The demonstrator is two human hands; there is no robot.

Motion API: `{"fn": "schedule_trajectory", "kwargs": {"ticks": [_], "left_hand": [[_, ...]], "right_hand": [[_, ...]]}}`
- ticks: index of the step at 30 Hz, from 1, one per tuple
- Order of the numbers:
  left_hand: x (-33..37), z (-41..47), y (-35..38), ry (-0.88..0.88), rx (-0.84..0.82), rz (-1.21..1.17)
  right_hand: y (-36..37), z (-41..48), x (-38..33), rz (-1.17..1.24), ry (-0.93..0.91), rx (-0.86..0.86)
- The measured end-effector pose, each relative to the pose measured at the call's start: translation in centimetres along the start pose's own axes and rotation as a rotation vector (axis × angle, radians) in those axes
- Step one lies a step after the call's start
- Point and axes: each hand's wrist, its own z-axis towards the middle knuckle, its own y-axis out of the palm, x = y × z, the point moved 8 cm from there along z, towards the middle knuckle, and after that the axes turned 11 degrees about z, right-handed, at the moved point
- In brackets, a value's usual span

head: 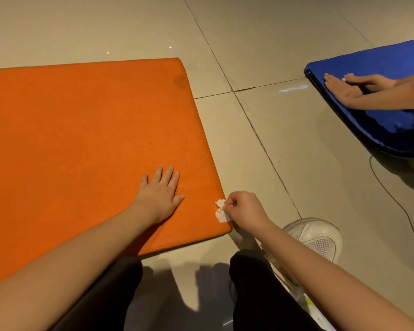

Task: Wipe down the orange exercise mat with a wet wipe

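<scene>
Entry, read left to right. Flat orange padded exercise mat [81, 127]: lies on the pale tiled floor [261, 56] and fills my view from nine o'clock to centre. Left hand [159, 194]: palm down on the mat, fingers straight and spread, holding nothing. Dark round smudge [179, 80]: at twelve o'clock of the left hand, near the mat's far right corner. Small crumpled white wet wipe [221, 211]: on the mat's near right corner, at four o'clock of the left hand. Right hand [244, 209]: fingers curled, pinching the wipe. Method, as I judge it: I would spread the wad flatter for more contact, press evenly, and stroke in overlapping lanes toward twelve o'clock, with the left palm bracing the mat. White mesh shoe [318, 237]: five o'clock. Blue mat [380, 120]: two o'clock, with another person's hands [344, 89] on it.
</scene>
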Motion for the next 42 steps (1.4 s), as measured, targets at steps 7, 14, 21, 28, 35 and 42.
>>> {"fn": "schedule_trajectory", "kwargs": {"ticks": [7, 14, 21, 28, 35, 42], "left_hand": [[0.6, -2.2, 0.4, 0.04, 0.001, -0.024], [0.8, -3.7, -0.3, 0.084, -0.017, -0.111], [1.1, -7.0, -2.6, 0.24, -0.116, -0.097], [0.6, -10.3, -4.6, 0.224, 0.011, -0.025], [-0.5, -12.4, -7.5, 0.205, 0.103, 0.124], [0.1, -12.5, -7.2, 0.189, 0.173, 0.087]], "right_hand": [[0.0, -0.9, 0.3, 0.179, 0.057, 0.106], [-0.9, -3.0, 1.6, 0.311, 0.126, 0.099], [-3.6, -4.5, -1.0, 0.551, 0.131, 0.19], [-6.1, -6.1, -5.7, 0.62, 0.075, 0.233], [-8.0, -8.2, -9.5, 0.533, -0.031, 0.258], [-7.3, -9.2, -8.4, 0.412, -0.025, 0.261]]}}
